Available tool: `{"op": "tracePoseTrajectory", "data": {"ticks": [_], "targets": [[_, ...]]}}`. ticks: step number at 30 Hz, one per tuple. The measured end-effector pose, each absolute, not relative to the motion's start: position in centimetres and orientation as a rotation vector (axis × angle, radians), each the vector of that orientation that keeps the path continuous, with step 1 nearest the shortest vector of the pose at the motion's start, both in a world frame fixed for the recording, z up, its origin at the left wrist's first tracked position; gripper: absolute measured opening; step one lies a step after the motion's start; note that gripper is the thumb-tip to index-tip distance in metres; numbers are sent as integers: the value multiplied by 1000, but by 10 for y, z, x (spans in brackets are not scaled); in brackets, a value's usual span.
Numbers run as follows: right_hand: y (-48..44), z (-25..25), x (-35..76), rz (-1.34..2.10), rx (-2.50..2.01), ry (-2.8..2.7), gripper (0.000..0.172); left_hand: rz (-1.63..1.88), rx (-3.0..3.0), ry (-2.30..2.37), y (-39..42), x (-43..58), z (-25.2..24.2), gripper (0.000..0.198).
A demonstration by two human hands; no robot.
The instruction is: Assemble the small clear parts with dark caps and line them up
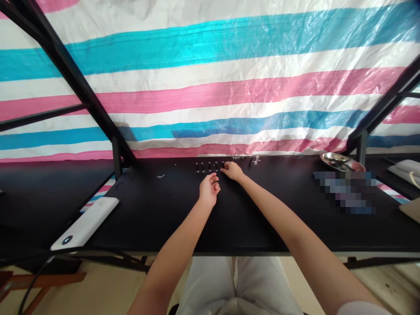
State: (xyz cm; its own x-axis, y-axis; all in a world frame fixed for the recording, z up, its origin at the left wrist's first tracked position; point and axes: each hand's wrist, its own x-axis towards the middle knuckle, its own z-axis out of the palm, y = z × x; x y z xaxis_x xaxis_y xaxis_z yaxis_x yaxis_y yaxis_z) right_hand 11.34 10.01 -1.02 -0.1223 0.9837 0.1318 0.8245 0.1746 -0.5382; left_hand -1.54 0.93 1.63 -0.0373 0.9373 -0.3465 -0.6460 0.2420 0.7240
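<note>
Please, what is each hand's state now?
Left hand: open, loosely curled, nothing visible inside.
Right hand: at a small black piece; whether gripping cannot be told.

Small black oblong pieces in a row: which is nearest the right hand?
The row's rightmost black oblong piece, by the right hand; the others lie farther left.
</note>
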Motion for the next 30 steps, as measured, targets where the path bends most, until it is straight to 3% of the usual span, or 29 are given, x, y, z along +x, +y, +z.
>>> {"op": "tracePoseTrajectory", "data": {"ticks": [11, 19, 30], "targets": [[102, -9, 116, 516, -1708, -2019, 13, 1314, 410, 933, 8, -15, 17, 11], [103, -10, 123, 553, -1668, -2027, 23, 1311, 416, 929, 9, -15, 16, 12], [83, -6, 163, 206, -1622, -2348, 19, 1311, 440, 939, 9, -15, 16, 13]]}}
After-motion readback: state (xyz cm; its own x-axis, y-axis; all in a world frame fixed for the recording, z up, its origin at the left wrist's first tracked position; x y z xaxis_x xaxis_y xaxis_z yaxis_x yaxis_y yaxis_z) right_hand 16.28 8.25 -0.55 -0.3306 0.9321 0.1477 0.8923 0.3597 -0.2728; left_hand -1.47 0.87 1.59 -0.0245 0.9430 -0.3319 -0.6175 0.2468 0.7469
